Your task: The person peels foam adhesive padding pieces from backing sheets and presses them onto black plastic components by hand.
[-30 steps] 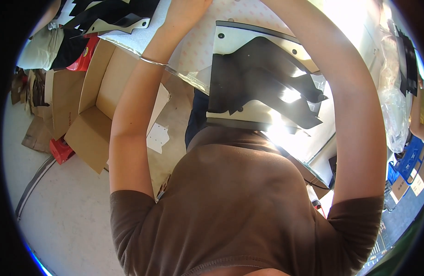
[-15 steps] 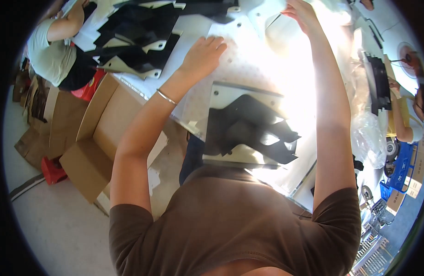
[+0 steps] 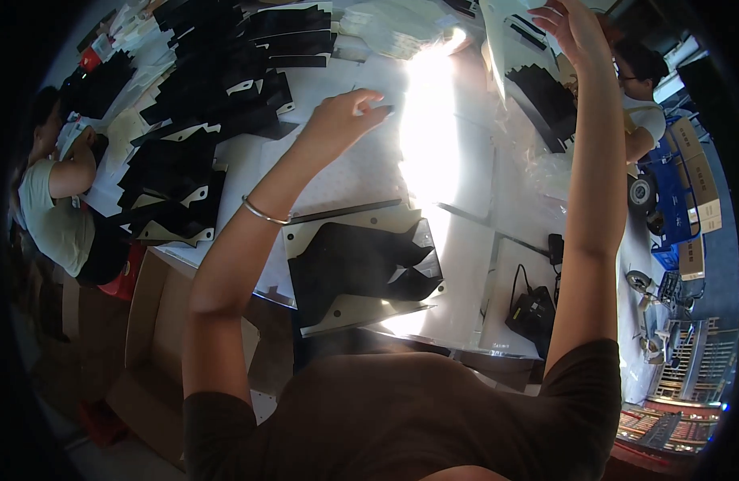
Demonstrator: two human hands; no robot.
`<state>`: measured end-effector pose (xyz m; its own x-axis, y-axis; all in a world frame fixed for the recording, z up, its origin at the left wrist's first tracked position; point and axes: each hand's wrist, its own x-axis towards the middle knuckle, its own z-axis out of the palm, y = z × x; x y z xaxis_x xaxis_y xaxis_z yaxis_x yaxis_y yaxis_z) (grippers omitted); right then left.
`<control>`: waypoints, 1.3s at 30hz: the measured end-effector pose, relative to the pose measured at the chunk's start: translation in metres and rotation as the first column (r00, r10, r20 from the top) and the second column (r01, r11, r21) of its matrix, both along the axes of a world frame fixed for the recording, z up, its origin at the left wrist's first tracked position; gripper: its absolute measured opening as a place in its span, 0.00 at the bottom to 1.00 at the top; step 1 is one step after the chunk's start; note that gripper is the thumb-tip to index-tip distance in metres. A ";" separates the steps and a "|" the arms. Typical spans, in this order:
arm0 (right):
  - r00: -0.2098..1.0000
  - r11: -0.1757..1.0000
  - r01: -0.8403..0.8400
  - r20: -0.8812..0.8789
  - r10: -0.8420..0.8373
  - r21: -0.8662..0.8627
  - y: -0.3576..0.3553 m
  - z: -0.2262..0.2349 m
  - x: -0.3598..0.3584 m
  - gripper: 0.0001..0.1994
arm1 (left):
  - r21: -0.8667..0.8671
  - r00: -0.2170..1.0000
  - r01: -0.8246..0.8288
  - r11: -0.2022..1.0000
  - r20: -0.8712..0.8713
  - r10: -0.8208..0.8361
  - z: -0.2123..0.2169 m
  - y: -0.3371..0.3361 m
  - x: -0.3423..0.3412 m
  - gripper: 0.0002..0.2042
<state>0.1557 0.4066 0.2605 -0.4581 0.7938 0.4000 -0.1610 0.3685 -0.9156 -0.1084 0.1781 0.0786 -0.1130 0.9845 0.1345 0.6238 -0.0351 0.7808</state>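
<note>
My left hand [image 3: 345, 120] hovers over the white table, its thumb and fingers apart, holding nothing. At the upper right my raised right hand [image 3: 568, 32] has its fingers curled beside a thin pale sheet [image 3: 494, 56]. The sheet stands steeply tilted, and the hand seems to grip its upper part; the exact contact is unclear. Close to my body lies a cream plate [image 3: 361, 309] with round holes and dark edge strips. A black jagged-edged piece [image 3: 349, 260] covers its middle.
Many black jagged pieces [image 3: 177, 164] lie stacked along the table's left side. More black pieces [image 3: 542, 104] stand at the right. A black box-shaped device with a cable [image 3: 534, 313] lies near the front edge. An open carton [image 3: 157, 321] is below left. Co-workers sit on both sides.
The view has shifted, showing more of the table. My right hand has moved up and right, and the pale sheet beside it now stands steeply. My left hand stays empty over the table.
</note>
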 end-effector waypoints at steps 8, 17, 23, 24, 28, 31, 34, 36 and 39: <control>0.874 0.883 -0.468 0.127 0.470 -0.048 -0.212 -0.028 -0.074 0.18 | 0.210 0.848 0.097 0.973 0.494 -0.191 -0.010 -0.018 0.079 0.29; 0.671 0.802 -0.505 0.729 0.132 0.319 -0.229 -0.224 -0.003 0.09 | 0.128 0.533 -0.101 0.987 0.845 -0.055 -0.031 -0.160 -0.001 0.31; 0.620 0.637 -0.611 0.784 0.018 0.469 -0.255 -0.253 -0.021 0.10 | 0.164 0.503 -0.135 0.977 0.861 -0.075 -0.057 -0.204 -0.007 0.32; 0.594 0.565 -0.660 0.804 -0.010 0.495 -0.252 -0.256 -0.024 0.09 | 0.188 0.476 -0.178 0.966 0.875 -0.082 -0.061 -0.208 -0.008 0.33; 0.665 0.534 -0.620 0.746 -0.030 0.574 -0.264 -0.262 -0.029 0.08 | 0.256 0.429 -0.192 0.947 0.890 -0.154 -0.061 -0.233 -0.017 0.41; 0.722 0.631 -0.493 0.686 -0.088 0.599 -0.276 -0.263 -0.041 0.07 | 0.322 0.369 -0.191 0.927 0.899 -0.237 -0.044 -0.240 0.000 0.40; 0.723 0.663 -0.402 0.663 -0.193 0.631 -0.288 -0.276 -0.058 0.07 | 0.370 0.414 -0.203 0.907 0.872 -0.263 -0.041 -0.237 0.010 0.40; 0.652 0.654 -0.414 0.708 -0.272 0.633 -0.290 -0.289 -0.066 0.11 | 0.337 0.382 -0.160 0.928 0.888 -0.257 -0.052 -0.230 0.013 0.41; 0.502 0.747 -0.483 0.843 -0.192 0.457 -0.283 -0.285 -0.063 0.17 | 0.225 0.366 -0.187 0.956 0.919 -0.145 -0.057 -0.228 0.024 0.43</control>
<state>0.0930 0.1239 -0.0244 -0.9002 0.4261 0.0897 0.3983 0.8890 -0.2260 -0.0846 -0.0503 0.0214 -0.3479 0.9236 0.1609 -0.4768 -0.3221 0.8178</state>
